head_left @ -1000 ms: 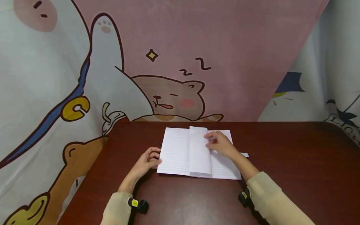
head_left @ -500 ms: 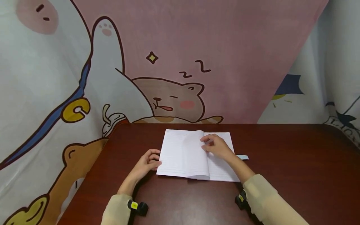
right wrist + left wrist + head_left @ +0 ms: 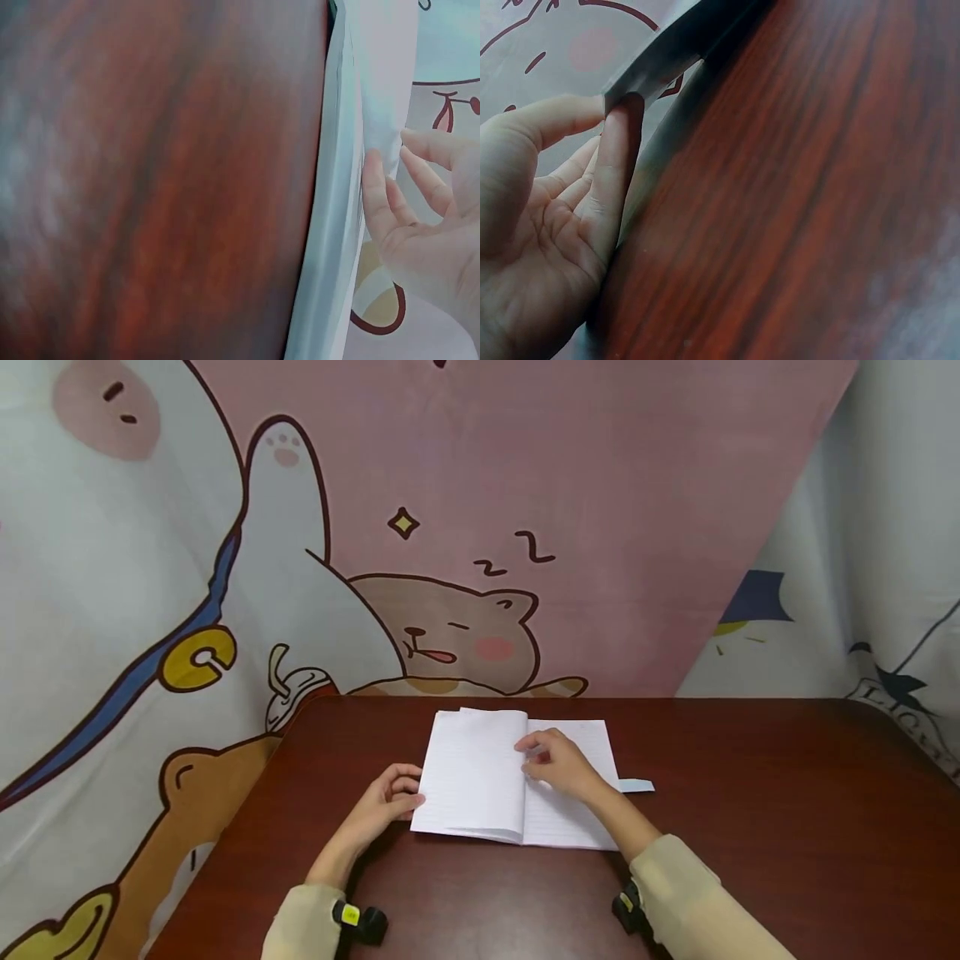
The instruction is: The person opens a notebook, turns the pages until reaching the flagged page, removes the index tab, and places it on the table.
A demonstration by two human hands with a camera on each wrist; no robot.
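An open notebook point(image 3: 472, 777) with white lined pages lies on the dark reddish-brown table. My left hand point(image 3: 381, 806) holds its left edge; in the left wrist view the thumb point(image 3: 570, 116) is on one face of the edge and a finger point(image 3: 615, 172) on the other. Near the middle fold is my right hand point(image 3: 558, 764), fingers slightly bent and spread apart. Its fingertips point(image 3: 373, 159) touch the white page point(image 3: 386, 82) beside the fold. A leaf has come to lie over the left side, its outer edge slightly raised off the pages below.
A pale blue tab point(image 3: 637, 785) sticks out past the notebook's right side. The brown table point(image 3: 750, 810) extends on both sides. Behind it hangs a cloth point(image 3: 600, 527) printed with cartoon animals. Each sleeve cuff carries a black wrist camera point(image 3: 363, 922).
The curled leaf has turned from the middle over to the left side, the right hand following it leftward to the fold. The left hand stays at the left edge. The head view has tilted slightly.
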